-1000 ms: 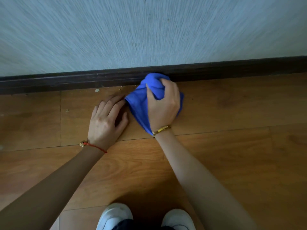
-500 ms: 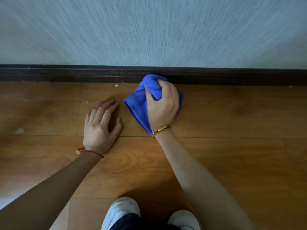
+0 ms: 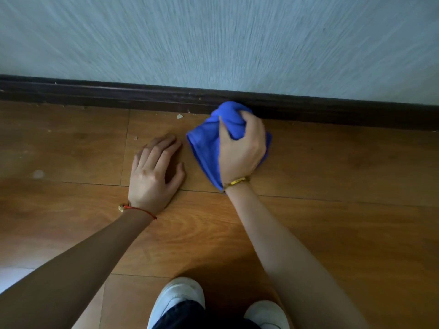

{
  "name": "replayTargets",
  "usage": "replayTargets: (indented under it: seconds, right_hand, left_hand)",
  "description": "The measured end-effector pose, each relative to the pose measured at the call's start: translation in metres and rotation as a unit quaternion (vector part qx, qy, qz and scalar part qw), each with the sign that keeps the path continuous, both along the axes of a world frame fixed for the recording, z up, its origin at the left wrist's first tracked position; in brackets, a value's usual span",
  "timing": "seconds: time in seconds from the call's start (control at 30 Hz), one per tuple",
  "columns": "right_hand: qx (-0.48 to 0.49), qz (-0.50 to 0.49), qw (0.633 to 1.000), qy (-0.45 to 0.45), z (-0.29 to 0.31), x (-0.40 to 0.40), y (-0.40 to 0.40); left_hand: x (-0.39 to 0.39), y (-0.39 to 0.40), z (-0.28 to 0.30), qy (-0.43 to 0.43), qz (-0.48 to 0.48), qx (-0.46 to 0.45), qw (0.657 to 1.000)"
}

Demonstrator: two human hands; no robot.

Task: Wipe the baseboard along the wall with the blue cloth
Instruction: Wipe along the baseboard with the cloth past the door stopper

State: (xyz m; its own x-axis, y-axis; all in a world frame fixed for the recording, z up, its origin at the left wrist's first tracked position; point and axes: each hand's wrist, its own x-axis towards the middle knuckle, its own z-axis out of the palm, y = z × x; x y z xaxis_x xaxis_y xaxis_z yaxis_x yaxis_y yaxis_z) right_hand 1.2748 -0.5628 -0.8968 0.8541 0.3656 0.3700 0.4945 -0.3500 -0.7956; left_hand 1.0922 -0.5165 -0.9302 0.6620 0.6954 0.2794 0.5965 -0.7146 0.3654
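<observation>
There is one wall [image 3: 213, 39], pale and grey-blue, and below it one wooden floor [image 3: 344, 186] of brown planks. Between them runs one dark baseboard [image 3: 95, 91], from the left edge to the right edge of the view.

Two bare forearms come up from the bottom, and two white shoes [image 3: 178, 298] show at the lower edge. The right hand [image 3: 242, 150] is reached forward to the wall, back of the hand up, its fingers curled tight around one blue cloth [image 3: 206, 143]. The cloth is bunched; its top bulges out past the fingertips and touches the baseboard, and the rest hangs under the palm down to the wrist, lying on the floor. The left hand [image 3: 154, 172] lies flat on the floor just beside the cloth, to the left of the right thumb, not touching it. Its fingers are straight, loose, close together, holding nothing, and they point toward the baseboard but stop short of it.

One gold bracelet [image 3: 237, 181] is on the right wrist, one red string bracelet [image 3: 140, 209] on the left. A few pale crumbs [image 3: 179, 116] lie on the floor beyond the left fingertips, near the baseboard.
</observation>
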Motion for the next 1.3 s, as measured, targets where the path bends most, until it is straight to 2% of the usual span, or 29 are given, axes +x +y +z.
replayTargets:
  seconds: [0.07,0.17,0.23,0.37,0.5,0.6,0.67,0.77,0.83,0.97,1.03,1.1,1.2,1.3]
  right_hand:
    - [-0.002,0.004,1.0,0.005,0.0,0.005,-0.003]
    - [0.029,-0.128,0.991,0.013,0.005,0.047,-0.035]
    - [0.052,-0.173,0.984,-0.006,0.011,0.072,-0.05]
    - [0.078,-0.131,0.988,-0.021,0.012,0.054,-0.032]
    - [0.035,-0.015,0.999,-0.027,0.01,0.02,-0.007]
    - [0.021,0.022,0.999,-0.028,0.014,0.014,-0.006]
    - [0.019,-0.013,1.0,-0.016,0.012,0.027,-0.021]
    - [0.039,-0.118,0.992,0.024,0.005,0.059,-0.048]
    - [0.035,-0.129,0.991,0.021,0.002,0.061,-0.049]
    - [-0.025,0.018,0.999,-0.017,0.0,0.015,-0.018]
    - [-0.027,0.05,0.998,-0.016,0.003,0.006,-0.007]
    - [-0.02,0.025,0.999,-0.015,0.003,0.017,-0.013]
    - [0.009,-0.082,0.997,0.007,0.004,0.048,-0.04]
    - [0.013,-0.112,0.993,0.033,0.004,0.056,-0.046]
  left_hand:
    - [0.0,0.001,0.0,0.0,-0.002,-0.002,1.0]
    - [-0.001,-0.001,0.001,-0.004,-0.001,0.0,1.0]
    - [0.001,-0.001,0.001,-0.003,0.0,0.004,1.0]
    - [0.001,-0.001,0.001,0.001,0.003,0.008,1.0]
    - [0.001,-0.001,0.001,0.006,0.003,0.008,1.0]
    - [0.002,-0.001,0.002,0.005,0.007,0.012,1.0]
    - [0.001,-0.001,0.002,0.002,0.0,0.009,1.0]
    - [0.0,0.0,0.002,0.002,-0.001,0.003,1.0]
    - [0.001,-0.001,0.002,0.004,0.001,0.002,1.0]
    - [0.001,0.0,0.001,0.006,0.001,0.003,1.0]
    - [0.0,0.001,0.001,0.009,0.001,0.005,1.0]
    - [-0.001,0.0,0.001,0.009,-0.001,0.003,1.0]
    - [0.0,0.0,0.002,0.01,0.002,0.005,1.0]
    - [0.001,-0.001,0.003,0.008,0.002,0.005,1.0]
